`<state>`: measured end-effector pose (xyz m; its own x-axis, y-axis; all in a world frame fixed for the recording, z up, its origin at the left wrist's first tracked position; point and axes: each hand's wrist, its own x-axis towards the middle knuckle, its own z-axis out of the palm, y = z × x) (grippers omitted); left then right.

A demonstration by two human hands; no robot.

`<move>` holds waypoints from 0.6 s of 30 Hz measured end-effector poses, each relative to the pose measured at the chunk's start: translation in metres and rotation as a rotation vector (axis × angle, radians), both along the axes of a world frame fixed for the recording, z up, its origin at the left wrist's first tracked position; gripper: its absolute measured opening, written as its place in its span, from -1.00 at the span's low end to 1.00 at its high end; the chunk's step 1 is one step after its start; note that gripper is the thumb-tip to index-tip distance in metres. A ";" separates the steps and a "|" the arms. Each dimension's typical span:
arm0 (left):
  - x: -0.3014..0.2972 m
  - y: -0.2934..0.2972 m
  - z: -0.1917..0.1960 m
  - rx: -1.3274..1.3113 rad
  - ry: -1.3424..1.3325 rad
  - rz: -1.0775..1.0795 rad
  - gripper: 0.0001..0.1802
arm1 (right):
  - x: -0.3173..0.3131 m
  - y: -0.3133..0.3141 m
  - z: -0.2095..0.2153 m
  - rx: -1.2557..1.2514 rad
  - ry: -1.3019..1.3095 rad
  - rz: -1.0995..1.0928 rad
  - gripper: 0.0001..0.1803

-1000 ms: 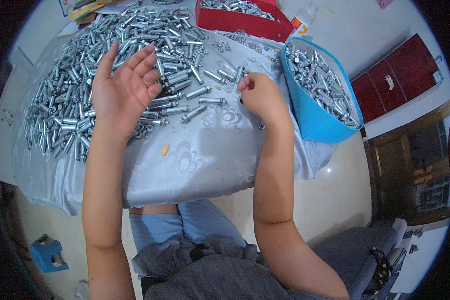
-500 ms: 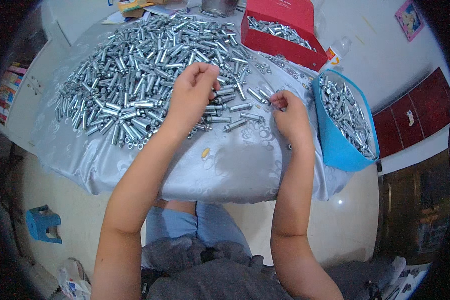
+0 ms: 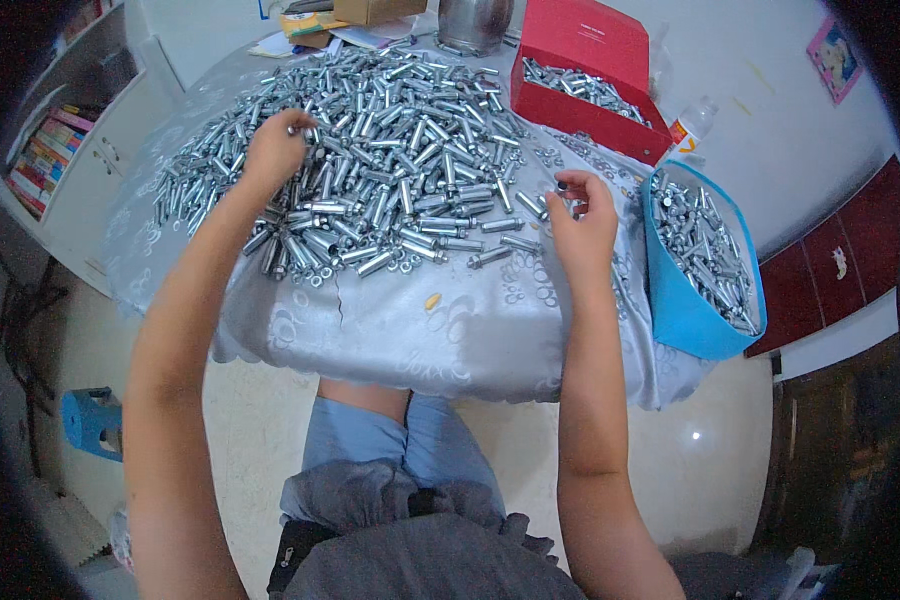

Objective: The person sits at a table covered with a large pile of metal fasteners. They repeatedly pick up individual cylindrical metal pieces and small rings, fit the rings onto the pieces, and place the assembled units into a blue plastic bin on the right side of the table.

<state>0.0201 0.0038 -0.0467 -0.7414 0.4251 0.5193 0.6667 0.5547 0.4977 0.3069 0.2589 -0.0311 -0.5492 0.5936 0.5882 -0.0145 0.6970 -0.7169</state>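
A broad heap of silver expansion bolts [image 3: 370,150] covers the far part of the table. Over the heap's left half is my left hand [image 3: 273,155], its fingers curled around an expansion bolt whose end shows at the fingertips. My right hand [image 3: 585,225] hovers to the right of the heap, thumb and fingers closed on another expansion bolt; only its dark end and a bit of metal show. A few separate bolts [image 3: 490,257] lie between the right hand and the heap. Loose nuts [image 3: 317,276] lie along the heap's near edge.
At the right edge stands a blue fabric bin [image 3: 705,345] filled with bolts. Behind it are an open red box [image 3: 590,125] with more bolts and a plastic bottle [image 3: 695,122]. A metal pot [image 3: 473,25] and a cardboard box [image 3: 378,10] stand at the back.
My left hand has moved left across the heap, away from the near right bolts. My right hand has opened out slightly from its pinch. The whole view has shifted a little.
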 end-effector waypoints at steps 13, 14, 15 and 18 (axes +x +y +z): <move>0.005 0.020 0.033 -0.745 -0.143 0.337 -0.66 | 0.003 -0.004 0.002 0.013 -0.004 0.041 -0.80; 0.000 0.023 0.034 -0.747 -0.145 0.362 -0.65 | 0.003 -0.004 0.002 0.022 -0.010 0.035 -0.80; -0.001 0.028 0.037 -0.749 -0.148 0.387 -0.64 | 0.004 -0.004 0.004 0.032 -0.017 0.028 -0.81; 0.008 0.036 0.048 -0.788 -0.213 0.411 -0.61 | 0.005 -0.005 0.005 0.035 -0.026 0.024 -0.81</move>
